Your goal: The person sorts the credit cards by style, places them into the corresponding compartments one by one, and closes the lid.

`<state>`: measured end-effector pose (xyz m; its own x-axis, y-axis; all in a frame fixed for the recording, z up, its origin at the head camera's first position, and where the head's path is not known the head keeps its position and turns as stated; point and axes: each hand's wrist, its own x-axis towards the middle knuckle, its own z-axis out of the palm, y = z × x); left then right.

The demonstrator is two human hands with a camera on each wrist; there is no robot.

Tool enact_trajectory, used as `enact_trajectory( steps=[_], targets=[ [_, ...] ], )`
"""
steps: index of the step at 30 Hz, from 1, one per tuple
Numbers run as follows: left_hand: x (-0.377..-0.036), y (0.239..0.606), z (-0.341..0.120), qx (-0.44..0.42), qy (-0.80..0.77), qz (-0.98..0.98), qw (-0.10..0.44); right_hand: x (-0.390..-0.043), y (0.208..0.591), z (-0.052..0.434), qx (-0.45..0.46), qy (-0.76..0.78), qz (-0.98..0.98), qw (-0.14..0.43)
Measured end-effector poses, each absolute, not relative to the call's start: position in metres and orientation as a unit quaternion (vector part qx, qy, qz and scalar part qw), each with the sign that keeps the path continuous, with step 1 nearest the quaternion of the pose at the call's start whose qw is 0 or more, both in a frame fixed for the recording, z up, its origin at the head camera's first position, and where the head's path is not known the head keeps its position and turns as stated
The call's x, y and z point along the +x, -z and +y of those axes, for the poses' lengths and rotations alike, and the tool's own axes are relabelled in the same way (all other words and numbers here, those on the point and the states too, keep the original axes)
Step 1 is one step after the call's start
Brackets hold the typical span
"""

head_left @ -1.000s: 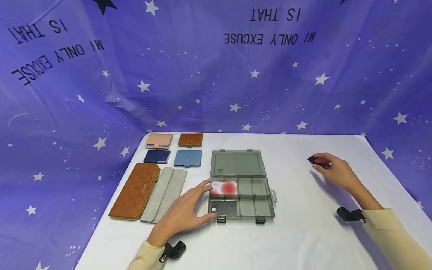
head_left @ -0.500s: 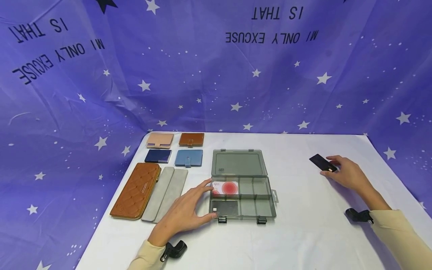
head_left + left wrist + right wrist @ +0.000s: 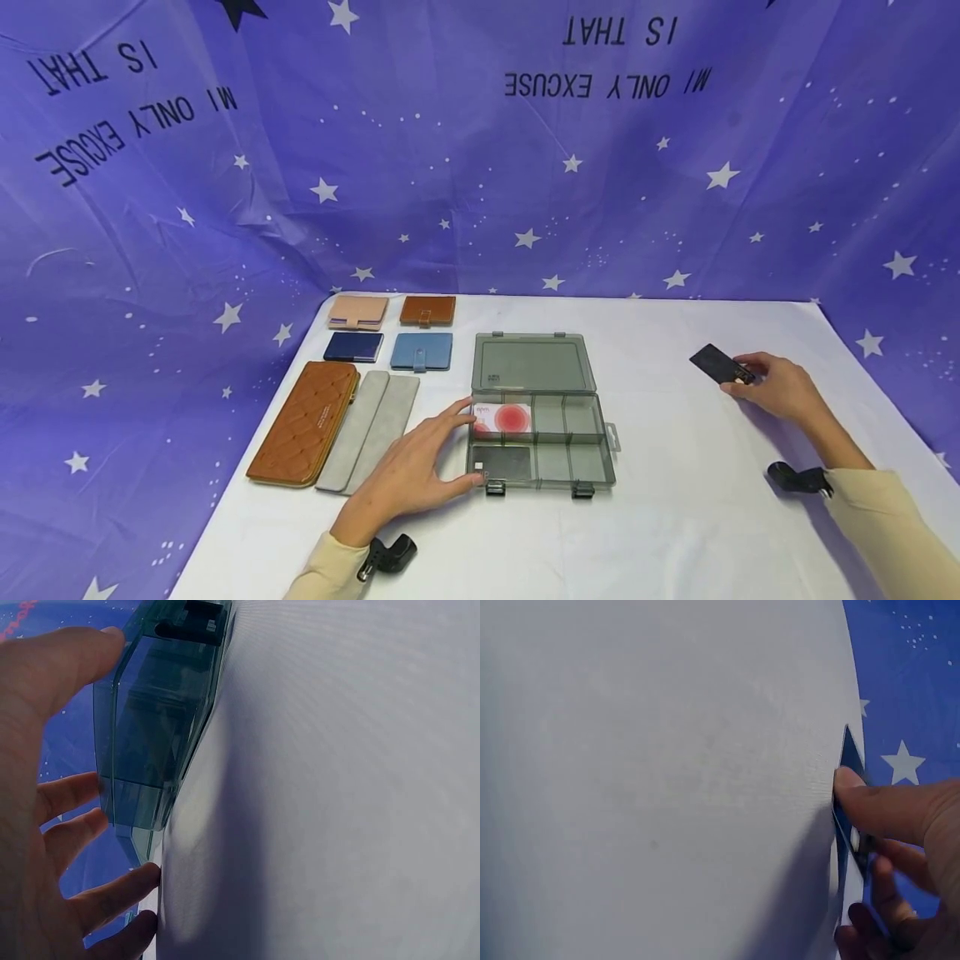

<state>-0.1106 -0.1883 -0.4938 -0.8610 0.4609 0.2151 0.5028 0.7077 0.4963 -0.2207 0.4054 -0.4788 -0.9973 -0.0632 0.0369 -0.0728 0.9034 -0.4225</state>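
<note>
Over the right side of the table, my right hand (image 3: 782,387) pinches a black card (image 3: 717,363) between thumb and fingers; a small light square shows near its gripped end. The right wrist view catches the card (image 3: 852,757) nearly edge-on, above the white cloth. My left hand (image 3: 408,471) rests at the left side of a smoky clear compartment box (image 3: 551,460), its fingers spread and its thumb at the near left corner. The box's lid (image 3: 532,363) lies folded back. A white and red card (image 3: 504,418) sits in the far left compartment, a dark card (image 3: 501,463) in the near left one.
Left of the box lie a grey folded case (image 3: 367,433), a brown quilted wallet (image 3: 306,423), a light blue card holder (image 3: 422,351), a navy one (image 3: 353,347), a pink one (image 3: 358,312) and a brown one (image 3: 427,309). A purple star-patterned curtain (image 3: 465,208) borders the table.
My right hand has shifted slightly right and turned the black card, so its broad face shows more. The left hand and the box stay put.
</note>
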Motion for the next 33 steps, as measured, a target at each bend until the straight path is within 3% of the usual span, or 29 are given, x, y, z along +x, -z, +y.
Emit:
enact_trajectory(
  steps=[11,22,27,33],
  targets=[
    [-0.110,0.496,-0.189,-0.258,0.275,-0.925,0.034,-0.212,0.485,0.384,0.078,-0.240,-0.962,0.104],
    [-0.109,0.495,-0.190,-0.253,0.272,-0.928,0.024,-0.197,0.454,0.292,0.145,-0.340,-0.918,0.141],
    [-0.110,0.496,-0.190,-0.255,0.275,-0.927,0.023,-0.184,0.447,0.237,0.200,-0.360,-0.902,0.129],
    [-0.111,0.495,-0.189,-0.259,0.273,-0.926,0.032,-0.162,0.448,0.176,0.275,-0.384,-0.879,0.068]
  ],
)
